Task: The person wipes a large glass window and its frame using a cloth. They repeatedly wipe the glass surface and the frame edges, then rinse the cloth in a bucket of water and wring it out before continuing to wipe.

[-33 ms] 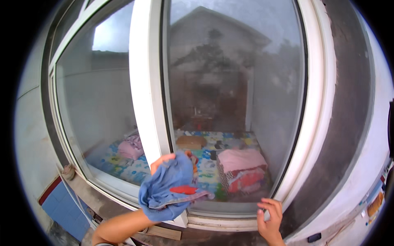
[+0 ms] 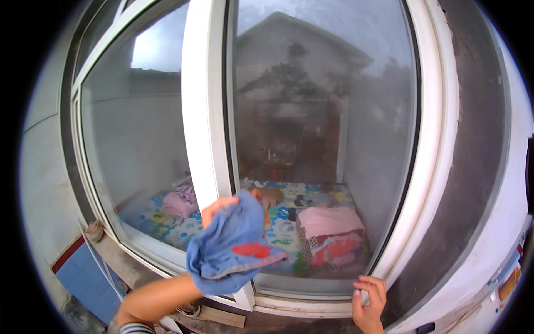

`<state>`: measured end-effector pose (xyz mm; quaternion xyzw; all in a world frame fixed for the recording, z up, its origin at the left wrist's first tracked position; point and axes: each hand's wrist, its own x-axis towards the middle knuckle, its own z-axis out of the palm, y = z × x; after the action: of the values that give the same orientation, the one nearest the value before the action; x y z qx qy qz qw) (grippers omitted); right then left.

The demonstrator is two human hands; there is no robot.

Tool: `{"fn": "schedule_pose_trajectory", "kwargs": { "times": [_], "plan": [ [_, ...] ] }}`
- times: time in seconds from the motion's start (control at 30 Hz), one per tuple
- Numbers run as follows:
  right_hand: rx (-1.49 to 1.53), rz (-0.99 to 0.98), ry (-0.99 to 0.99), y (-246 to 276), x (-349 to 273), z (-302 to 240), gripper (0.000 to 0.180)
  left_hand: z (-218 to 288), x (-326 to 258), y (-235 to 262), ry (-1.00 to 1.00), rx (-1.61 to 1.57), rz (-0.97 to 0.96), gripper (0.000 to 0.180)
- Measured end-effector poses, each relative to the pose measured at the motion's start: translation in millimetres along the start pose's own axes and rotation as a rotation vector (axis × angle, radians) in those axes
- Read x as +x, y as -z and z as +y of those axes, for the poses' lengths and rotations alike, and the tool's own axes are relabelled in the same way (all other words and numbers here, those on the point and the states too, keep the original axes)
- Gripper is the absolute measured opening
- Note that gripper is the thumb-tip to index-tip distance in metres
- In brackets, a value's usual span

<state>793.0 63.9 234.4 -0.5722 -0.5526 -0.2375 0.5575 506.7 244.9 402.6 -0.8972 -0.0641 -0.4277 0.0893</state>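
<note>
My left hand (image 2: 218, 208) is closed on a blue cloth (image 2: 225, 245) with a red patch, and most of the fingers are hidden behind it. The cloth hangs in loose folds in front of a white window frame post (image 2: 207, 139) and the lower left of the right pane (image 2: 325, 139). From the lower left my bare forearm rises, with a striped sleeve at its end. At the lower right corner of the window, my right hand (image 2: 369, 305) has loosely bent fingers against the white frame, the thumb apart from them, and no object shows in it.
Through the glass I see a bed with a patterned sheet (image 2: 281, 228), folded pink bedding (image 2: 332, 220) and a pink pillow (image 2: 179, 205). House and tree reflections cover the pane. Below the sill lie a wooden strip (image 2: 222, 317) and a small pot (image 2: 94, 230); blue tiles (image 2: 83, 273) line the left wall.
The cloth and my left hand have shifted slightly, and its folds lie differently. My right hand's fingers have come closer together at the frame. The whole view has moved a little.
</note>
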Motion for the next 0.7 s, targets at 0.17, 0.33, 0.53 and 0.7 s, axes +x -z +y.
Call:
{"fn": "schedule_pose_trajectory", "kwargs": {
  "times": [0.17, 0.33, 0.53, 0.7],
  "plan": [
    [-0.033, -0.004, 0.051, 11.5, -12.9, 2.3, 0.014, -58.2, 161.8, 92.3, -0.245, 0.587, 0.522, 0.051],
    [0.012, -0.001, 0.027, 11.3, -23.2, 15.5, 0.015, -105.5, 332.2, 183.6, 0.029, 0.734, 0.782, 0.066],
    [0.062, -0.091, -0.008, -7.1, -36.0, 34.4, 0.02, -86.2, 318.6, 113.3, 0.271, 0.637, 0.529, 0.102],
    [0.101, -0.061, -0.109, -22.7, -19.3, 31.7, 0.013, -74.9, 194.2, 13.7, 0.345, 0.51, 0.259, 0.052]
  ]
}}
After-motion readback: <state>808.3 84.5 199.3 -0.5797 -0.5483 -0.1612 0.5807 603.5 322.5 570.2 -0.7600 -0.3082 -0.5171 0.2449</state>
